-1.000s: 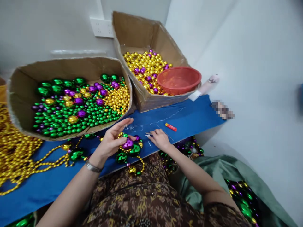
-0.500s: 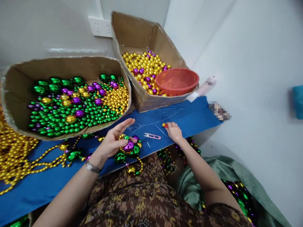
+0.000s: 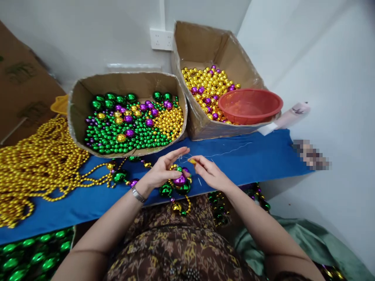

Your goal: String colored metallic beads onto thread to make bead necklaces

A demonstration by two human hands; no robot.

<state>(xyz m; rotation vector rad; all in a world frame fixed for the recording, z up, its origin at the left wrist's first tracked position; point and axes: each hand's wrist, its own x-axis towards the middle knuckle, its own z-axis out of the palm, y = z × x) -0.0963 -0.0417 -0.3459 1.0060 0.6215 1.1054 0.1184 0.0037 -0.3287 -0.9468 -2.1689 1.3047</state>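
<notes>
My left hand (image 3: 162, 171) is at the table's front edge, its thumb against a cluster of shiny purple, green and gold beads (image 3: 179, 180). Its index finger stretches out above the cluster, and the other fingers are partly hidden behind the beads. Between the thumb and fingertips of my right hand (image 3: 213, 173) is a small yellow piece (image 3: 191, 160), too small to name. It sits just right of the left fingertips, close above the cluster. White thread (image 3: 231, 150) runs over the blue cloth behind my right hand. A short white sliver (image 3: 199, 182) lies under that hand.
Two cardboard boxes of loose beads stand behind: a wide one (image 3: 72, 128) and a taller one (image 3: 228, 130) with a red plastic bowl (image 3: 252, 117) on its edge. Gold bead strands (image 3: 43, 156) pile up at left. A pale pink object (image 3: 294, 113) leans at right.
My right hand has come left with the small piece, from the cloth to beside the bead cluster. The pink thread snips are now hidden. The whole view has shifted, showing more at left.
</notes>
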